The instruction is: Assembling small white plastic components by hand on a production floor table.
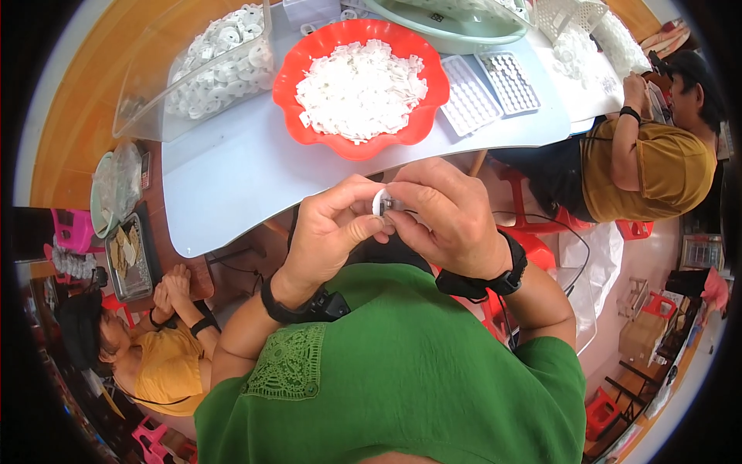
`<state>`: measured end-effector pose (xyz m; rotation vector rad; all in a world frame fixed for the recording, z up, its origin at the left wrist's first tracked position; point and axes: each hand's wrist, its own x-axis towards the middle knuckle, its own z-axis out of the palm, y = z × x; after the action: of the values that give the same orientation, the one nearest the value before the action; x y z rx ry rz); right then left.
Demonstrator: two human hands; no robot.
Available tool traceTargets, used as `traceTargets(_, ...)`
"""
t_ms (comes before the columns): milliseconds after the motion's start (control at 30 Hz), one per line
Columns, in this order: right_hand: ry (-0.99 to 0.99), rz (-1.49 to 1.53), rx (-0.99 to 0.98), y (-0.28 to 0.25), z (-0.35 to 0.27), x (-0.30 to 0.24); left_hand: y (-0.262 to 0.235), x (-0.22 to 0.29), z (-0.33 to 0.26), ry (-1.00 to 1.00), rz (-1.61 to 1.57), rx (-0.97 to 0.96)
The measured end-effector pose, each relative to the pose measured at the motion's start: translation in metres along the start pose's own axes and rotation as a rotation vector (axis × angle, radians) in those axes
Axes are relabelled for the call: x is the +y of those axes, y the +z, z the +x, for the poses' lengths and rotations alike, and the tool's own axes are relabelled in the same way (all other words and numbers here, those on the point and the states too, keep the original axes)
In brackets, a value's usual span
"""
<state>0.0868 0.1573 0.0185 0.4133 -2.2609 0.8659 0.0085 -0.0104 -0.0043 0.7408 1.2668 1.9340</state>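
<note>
Just past the near edge of the table, my left hand (340, 216) pinches a small round white plastic part (379, 203) between thumb and fingers. A dark and metallic bit shows in the part's open side. My right hand (448, 213) meets it from the other side, thumb and fingertips closed together at the part; whatever else they hold is hidden. In front of my hands, a red scalloped bowl (286, 100) holds a heap of small flat white pieces (363, 89). Both wrists wear black bands.
A clear bin (139, 116) of round white parts (224, 62) stands at the far left. White trays (470, 97) lie right of the bowl, below a pale green basin (456, 35). Co-workers in yellow sit at left (170, 371) and right (645, 170). Red stools (533, 255) stand behind at right.
</note>
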Motion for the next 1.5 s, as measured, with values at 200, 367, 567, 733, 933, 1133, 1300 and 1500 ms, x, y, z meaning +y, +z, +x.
traceTargets(200,0.007,-0.038,0.02,-0.001,0.003,-0.009,0.002,0.001,-0.001,0.054,0.1,0.005)
traceTargets(367,-0.018,-0.056,0.067,0.004,0.001,-0.009,0.005,0.008,-0.002,0.113,0.233,0.002)
traceTargets(567,0.025,-0.024,0.092,0.003,0.002,-0.007,0.003,0.005,-0.002,0.059,0.192,0.007)
traceTargets(733,0.006,-0.031,0.008,0.003,0.004,-0.009,0.0,0.007,-0.002,0.016,0.11,0.001)
traceTargets(933,0.161,0.175,-0.156,0.01,0.016,-0.008,-0.01,0.006,-0.005,-0.006,0.011,0.022)
traceTargets(1133,0.322,0.245,-0.325,0.004,0.055,0.016,-0.033,0.011,-0.001,-0.008,0.017,0.091)
traceTargets(1300,0.304,-0.196,-0.572,0.017,0.075,0.086,-0.05,0.013,-0.006,-0.038,-0.105,0.14)
traceTargets(1500,0.232,-0.272,-0.853,0.036,0.084,0.109,-0.061,0.011,-0.009,-0.053,-0.193,0.18)
